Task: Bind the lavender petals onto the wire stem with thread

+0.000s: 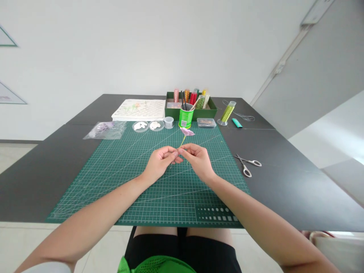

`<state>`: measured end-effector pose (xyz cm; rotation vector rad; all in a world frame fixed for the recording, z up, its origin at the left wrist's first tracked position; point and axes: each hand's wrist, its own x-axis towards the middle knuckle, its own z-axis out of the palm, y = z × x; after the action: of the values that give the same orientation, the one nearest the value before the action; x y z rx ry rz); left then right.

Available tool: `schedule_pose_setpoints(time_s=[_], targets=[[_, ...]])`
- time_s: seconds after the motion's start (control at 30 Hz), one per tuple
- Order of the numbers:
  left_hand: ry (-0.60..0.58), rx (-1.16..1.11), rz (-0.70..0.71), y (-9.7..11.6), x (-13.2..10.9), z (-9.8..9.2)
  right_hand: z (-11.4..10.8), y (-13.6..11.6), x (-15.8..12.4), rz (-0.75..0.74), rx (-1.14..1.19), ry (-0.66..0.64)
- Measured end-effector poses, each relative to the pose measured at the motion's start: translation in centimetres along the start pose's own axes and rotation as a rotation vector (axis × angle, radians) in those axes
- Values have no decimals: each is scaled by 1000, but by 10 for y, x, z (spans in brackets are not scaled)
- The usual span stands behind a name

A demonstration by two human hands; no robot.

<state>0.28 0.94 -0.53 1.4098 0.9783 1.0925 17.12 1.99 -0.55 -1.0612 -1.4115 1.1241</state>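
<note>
1. Pale purple flower (187, 132): above the cutting mat (136, 206), in front of the green can (185, 118), stem leaning right.
2. Left hand (161, 162): thumb and fingers pinched closed on the stem (182, 140).
3. Right hand (199, 160): thumb and fingertips also pinched on the stem, just beside the left fingertips; exact contact partly hidden.
4. Bloom sits beyond the grip, clear of all fingers. Thin lower stem ends poke out under the left fingers.
5. Scissors (247, 163) lie on the table, right of the mat.
</note>
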Motion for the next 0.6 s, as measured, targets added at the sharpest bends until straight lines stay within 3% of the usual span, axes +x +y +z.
schedule_pose_setpoints(time_s=[0.33, 0.6], targets=[[71, 129, 74, 3, -4, 2, 4, -1, -4, -28, 19, 27], [-15, -194, -174, -1, 4, -1, 4, 3, -2, -35, 37, -10]])
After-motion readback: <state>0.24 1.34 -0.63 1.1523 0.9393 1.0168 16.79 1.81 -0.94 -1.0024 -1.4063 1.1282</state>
